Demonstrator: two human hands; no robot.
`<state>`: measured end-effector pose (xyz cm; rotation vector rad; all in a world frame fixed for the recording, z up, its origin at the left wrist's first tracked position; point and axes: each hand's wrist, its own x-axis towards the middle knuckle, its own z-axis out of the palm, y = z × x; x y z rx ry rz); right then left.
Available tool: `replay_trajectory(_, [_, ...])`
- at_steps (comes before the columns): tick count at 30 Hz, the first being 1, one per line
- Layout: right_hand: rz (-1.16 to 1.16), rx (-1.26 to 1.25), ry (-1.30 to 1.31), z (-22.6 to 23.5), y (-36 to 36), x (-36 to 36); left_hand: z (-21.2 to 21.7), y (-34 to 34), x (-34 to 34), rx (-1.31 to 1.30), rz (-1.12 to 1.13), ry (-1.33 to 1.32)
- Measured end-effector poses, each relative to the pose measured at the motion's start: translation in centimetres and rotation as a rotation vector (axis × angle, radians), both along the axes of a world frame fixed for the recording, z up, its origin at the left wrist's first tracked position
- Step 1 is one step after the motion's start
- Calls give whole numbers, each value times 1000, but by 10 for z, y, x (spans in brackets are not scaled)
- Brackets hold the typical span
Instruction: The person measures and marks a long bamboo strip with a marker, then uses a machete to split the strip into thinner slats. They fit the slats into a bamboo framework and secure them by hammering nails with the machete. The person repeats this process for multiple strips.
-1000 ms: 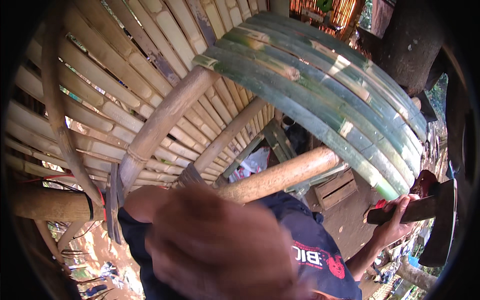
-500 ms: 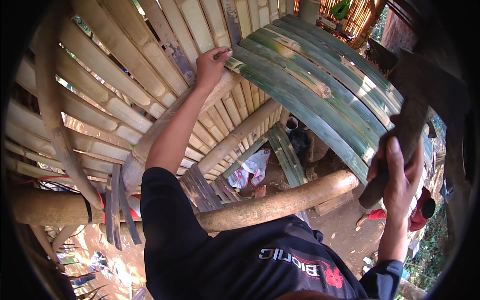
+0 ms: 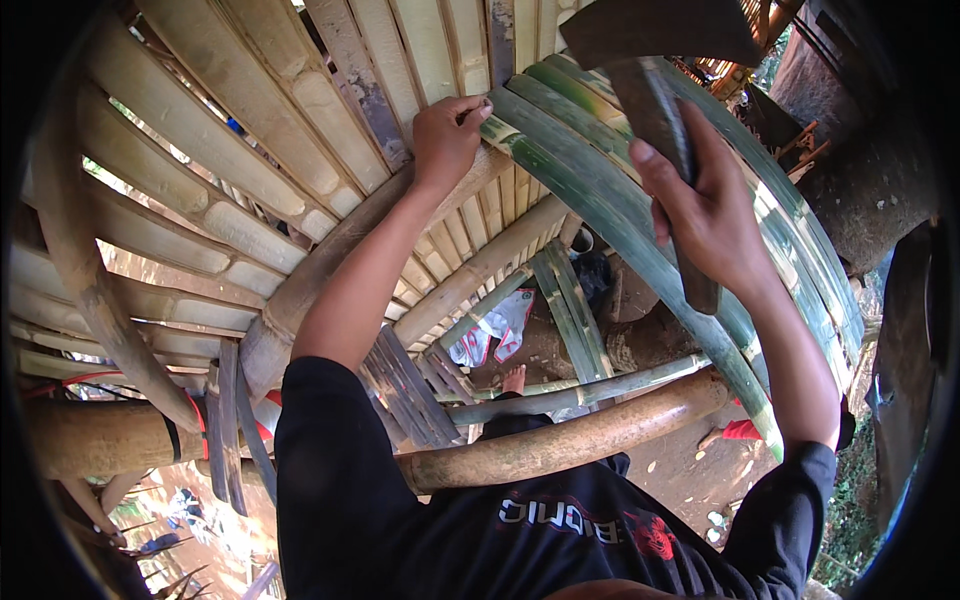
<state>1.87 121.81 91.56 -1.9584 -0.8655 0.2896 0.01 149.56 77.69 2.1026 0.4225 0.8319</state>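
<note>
My right hand [image 3: 705,205] grips the dark wooden handle of a hatchet [image 3: 660,35], raised over the green bamboo slats [image 3: 600,205]. Its broad dark metal head points toward the far side. At the left end of the nearest green slat is my left hand [image 3: 447,145], thumb and forefinger pinched together. Whatever is in that pinch is too small to make out. The slat end lies against a thick bamboo pole [image 3: 370,215] beneath the left wrist. Several green slats run side by side, sloping down toward the right.
Pale split-bamboo slats [image 3: 255,130] spread across the left and far side. A thick bamboo pole [image 3: 570,430] crosses in front of my body. Below are a white cloth bag [image 3: 495,325] and bare earth. Part of a person in red [image 3: 742,429] shows at the lower right.
My right hand has swung the hatchet from the far right up and leftward, over the green slats. My left hand keeps its pinch at the slat's end.
</note>
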Motion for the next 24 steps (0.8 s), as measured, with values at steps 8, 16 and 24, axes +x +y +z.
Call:
replay_trajectory(8, [32, -143, -269, -30, 48, 34, -13, 7, 3, 22, -5, -114])
replay_trajectory(16, [81, -199, -263, -38, 66, 42, -6, 0, -2, 76, 12, -73])
replay_trajectory(24, [166, -355, -368, -41, 87, 43, -5, 0, 1, 46, 15, -110])
